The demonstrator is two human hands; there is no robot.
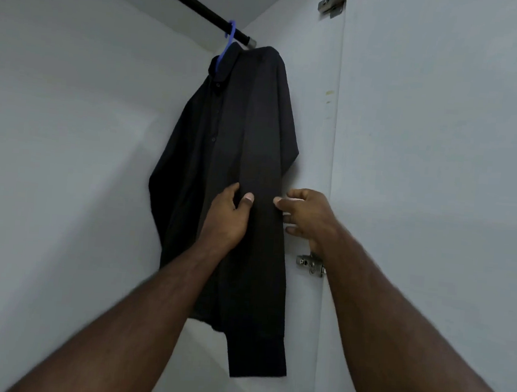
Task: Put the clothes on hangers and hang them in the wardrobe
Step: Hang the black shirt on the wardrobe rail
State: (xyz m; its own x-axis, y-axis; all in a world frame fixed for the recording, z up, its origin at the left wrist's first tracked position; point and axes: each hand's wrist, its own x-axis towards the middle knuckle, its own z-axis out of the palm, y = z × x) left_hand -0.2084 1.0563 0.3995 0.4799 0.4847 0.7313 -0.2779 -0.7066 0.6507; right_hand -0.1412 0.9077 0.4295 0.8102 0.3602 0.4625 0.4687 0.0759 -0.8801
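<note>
Nearest us, our left hand (229, 215) pinches the hanging sleeve of the black shirt (223, 149), thumb on the front. Our right hand (306, 220) sits at the sleeve's right edge, fingers (291, 230) curled; whether they grasp cloth we cannot tell. Beyond, the shirt hangs on a blue hanger (228, 41) hooked over the black rail (186, 0), close to the wardrobe's side wall (315, 138). Judgement: fabric is light, soft and limp. It is best held by the sleeve edges or shoulders and smoothed downward gently, since tugging could unseat it.
</note>
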